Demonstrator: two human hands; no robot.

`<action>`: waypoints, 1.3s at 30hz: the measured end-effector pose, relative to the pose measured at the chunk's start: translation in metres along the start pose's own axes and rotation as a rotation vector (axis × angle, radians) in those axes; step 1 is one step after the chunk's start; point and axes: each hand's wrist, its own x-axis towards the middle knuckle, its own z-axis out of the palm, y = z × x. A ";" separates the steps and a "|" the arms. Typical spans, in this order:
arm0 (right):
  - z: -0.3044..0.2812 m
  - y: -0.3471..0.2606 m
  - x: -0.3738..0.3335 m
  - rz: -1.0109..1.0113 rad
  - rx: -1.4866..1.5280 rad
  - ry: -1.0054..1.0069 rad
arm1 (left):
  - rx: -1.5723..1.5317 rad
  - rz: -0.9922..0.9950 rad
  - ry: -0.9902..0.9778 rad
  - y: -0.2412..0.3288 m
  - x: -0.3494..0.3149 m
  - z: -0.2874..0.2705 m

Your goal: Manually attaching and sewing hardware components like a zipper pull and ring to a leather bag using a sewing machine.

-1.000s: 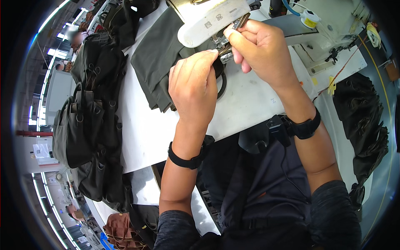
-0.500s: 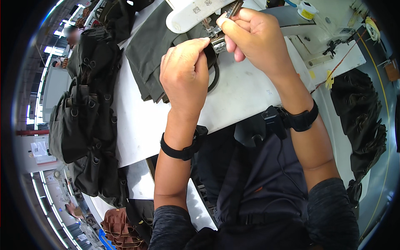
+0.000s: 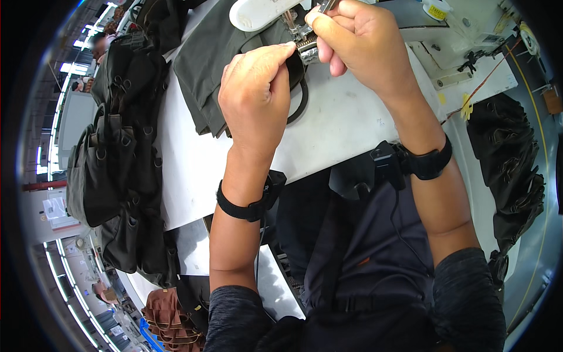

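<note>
My left hand [image 3: 255, 97] is closed, its fingers curled and its fingertips beside the presser foot [image 3: 302, 33] of a white sewing machine [image 3: 258, 14]. What those fingers pinch, if anything, is hidden. In my right hand [image 3: 360, 50] is a small dark metal tool [image 3: 327, 6], gripped between thumb and fingers just right of the foot; its exact kind does not show. Below the foot, a shiny metal part [image 3: 309, 55] shows between my hands. A dark green fabric bag [image 3: 202, 76] lies left of the machine, partly under it, with a curved dark handle [image 3: 302, 105] near my left hand.
Dark bags with metal rings [image 3: 111, 182] are piled along the left of the white table [image 3: 340, 126]. More dark fabric pieces [image 3: 507, 158] hang at the right. Brown bags [image 3: 170, 317] are stacked at lower left. A thread spool [image 3: 437, 9] stands beyond my right hand.
The machine and both hands sit slightly higher in the picture, and my left forearm has shifted a little left. Both hands keep nearly the same grip.
</note>
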 end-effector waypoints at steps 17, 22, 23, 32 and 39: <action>0.002 0.007 0.003 0.006 0.017 -0.009 | -0.017 -0.005 -0.005 -0.002 0.001 -0.003; 0.000 0.007 0.003 -0.018 -0.014 0.002 | -0.039 -0.001 -0.005 -0.002 0.002 0.000; 0.001 0.007 0.002 -0.019 -0.009 0.002 | -0.038 -0.002 -0.005 -0.002 0.002 -0.001; 0.003 0.004 0.004 0.026 -0.003 -0.006 | -0.047 -0.008 -0.022 -0.003 0.002 -0.002; 0.000 0.008 0.003 -0.024 0.005 -0.008 | -0.046 -0.008 -0.021 -0.002 0.004 -0.001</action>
